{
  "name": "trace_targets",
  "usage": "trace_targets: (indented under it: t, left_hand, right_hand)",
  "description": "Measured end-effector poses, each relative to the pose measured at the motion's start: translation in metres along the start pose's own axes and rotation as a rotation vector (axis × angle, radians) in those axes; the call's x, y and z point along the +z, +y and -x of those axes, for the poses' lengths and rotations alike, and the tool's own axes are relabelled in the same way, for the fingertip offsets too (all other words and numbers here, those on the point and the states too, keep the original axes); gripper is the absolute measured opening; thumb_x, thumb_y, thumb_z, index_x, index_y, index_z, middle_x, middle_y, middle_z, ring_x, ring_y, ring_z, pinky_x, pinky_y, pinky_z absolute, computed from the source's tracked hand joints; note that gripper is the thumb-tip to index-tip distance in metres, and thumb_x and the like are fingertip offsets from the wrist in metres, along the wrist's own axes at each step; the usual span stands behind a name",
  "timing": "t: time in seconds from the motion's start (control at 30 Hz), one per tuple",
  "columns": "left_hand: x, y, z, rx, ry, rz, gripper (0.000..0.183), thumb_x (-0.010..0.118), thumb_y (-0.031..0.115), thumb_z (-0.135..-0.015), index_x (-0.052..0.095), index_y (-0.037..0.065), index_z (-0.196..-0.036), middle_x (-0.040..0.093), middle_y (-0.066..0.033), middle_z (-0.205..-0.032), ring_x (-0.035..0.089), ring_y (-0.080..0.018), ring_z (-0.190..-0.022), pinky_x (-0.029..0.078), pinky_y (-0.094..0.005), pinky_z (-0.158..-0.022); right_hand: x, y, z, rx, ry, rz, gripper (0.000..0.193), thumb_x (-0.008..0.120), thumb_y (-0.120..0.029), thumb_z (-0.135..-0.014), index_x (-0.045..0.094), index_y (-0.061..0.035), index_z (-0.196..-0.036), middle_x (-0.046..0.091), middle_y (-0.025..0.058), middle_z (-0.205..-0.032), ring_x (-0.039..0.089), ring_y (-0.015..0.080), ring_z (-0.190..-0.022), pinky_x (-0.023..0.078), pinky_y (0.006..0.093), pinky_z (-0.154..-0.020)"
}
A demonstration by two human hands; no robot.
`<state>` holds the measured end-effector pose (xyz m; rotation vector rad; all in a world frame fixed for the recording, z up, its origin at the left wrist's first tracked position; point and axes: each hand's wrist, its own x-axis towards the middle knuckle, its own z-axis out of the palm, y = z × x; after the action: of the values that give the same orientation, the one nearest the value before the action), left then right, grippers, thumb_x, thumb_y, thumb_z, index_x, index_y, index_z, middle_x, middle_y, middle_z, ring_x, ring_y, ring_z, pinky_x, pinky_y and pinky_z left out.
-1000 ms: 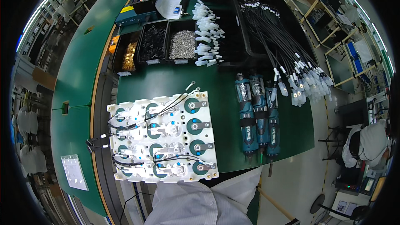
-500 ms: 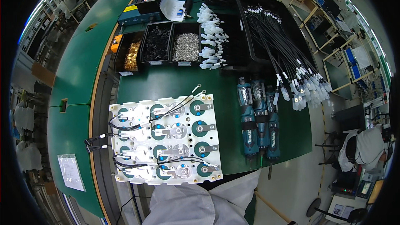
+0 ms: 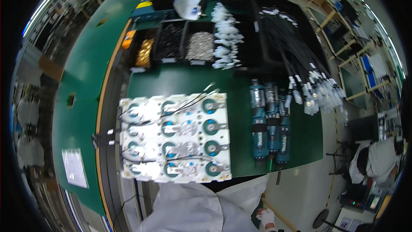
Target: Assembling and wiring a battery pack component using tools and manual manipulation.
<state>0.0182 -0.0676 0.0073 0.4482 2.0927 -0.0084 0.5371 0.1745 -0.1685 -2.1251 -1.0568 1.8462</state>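
Note:
At the lower edge, right of my white coat (image 3: 193, 206), my right hand (image 3: 266, 218) shows small and blurred in a white covering with bare fingertips. It is beside a wooden bar (image 3: 281, 217); whether it touches the bar or holds anything is unclear. My left hand is out of sight. In front of me lies a white battery-like module block (image 3: 200, 137) with round green-ringed terminals, metal tabs and blue dots. Black cables (image 3: 189, 104) with ring lugs run across it, and their bundled ends stick out past its left side.
Three teal power screwdrivers (image 3: 271, 124) lie right of the block. Behind stand bins of brass parts (image 3: 145, 53), black parts (image 3: 170, 41) and silver hardware (image 3: 200, 45). White-capped cables (image 3: 319, 90) spill from a black tray (image 3: 262, 38). A paper sheet (image 3: 75, 167) lies left.
My right hand has come into view at the lower edge. The whole view has shifted a little and blurred; the block, its cables and the screwdrivers keep their places on the table.

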Motion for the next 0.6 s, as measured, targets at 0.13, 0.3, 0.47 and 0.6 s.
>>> trace_targets:
  t: [0.13,0.3,0.47,0.6]
  left_hand:
    - [-0.037,0.018,-0.002,0.038,-0.312,-0.126,0.036,0.046,0.025,-0.101,0.065,0.007,-0.125,0.076,-0.0144,-0.101,0.076,-0.0232,-0.079,0.061,-0.0369,-0.072]
    - [-0.075,0.034,-0.009,0.405,-0.895,0.368,0.030,0.042,0.018,-0.102,0.066,0.004,-0.115,0.075,-0.0106,-0.089,0.075,-0.0179,-0.073,0.060,-0.0303,-0.063]
    - [-0.112,0.096,0.012,1.422,-0.323,0.908,0.022,0.049,0.019,-0.106,0.064,0.006,-0.096,0.066,-0.0067,-0.077,0.061,-0.0141,-0.057,0.050,-0.0267,-0.050]
    - [-0.187,0.089,0.032,2.681,-0.957,1.109,0.042,0.054,0.040,-0.105,0.061,0.002,-0.087,0.057,-0.0031,-0.066,0.055,-0.0152,-0.054,0.051,-0.0299,-0.052]
  right_hand:
    - [0.009,-0.053,-0.023,0.104,0.023,-0.462,0.024,0.056,-0.024,-0.101,0.066,-0.0059,-0.114,0.069,0.0096,-0.102,0.067,0.0226,-0.090,0.056,0.0383,-0.075]
    - [0.009,-0.063,-0.039,0.116,0.104,-0.874,0.034,0.055,-0.033,-0.103,0.066,-0.0086,-0.124,0.068,0.0037,-0.111,0.062,0.0161,-0.096,0.050,0.0341,-0.087]
    - [-0.024,-0.054,-0.062,0.001,-0.149,-1.241,0.036,0.057,-0.034,-0.101,0.066,-0.0066,-0.122,0.070,0.0031,-0.107,0.063,0.0177,-0.093,0.054,0.0339,-0.087]
    - [0.007,-0.102,-0.047,-0.049,-0.095,-1.285,0.037,0.060,-0.036,-0.099,0.066,-0.0058,-0.121,0.069,0.0041,-0.106,0.063,0.0182,-0.092,0.055,0.0328,-0.085]
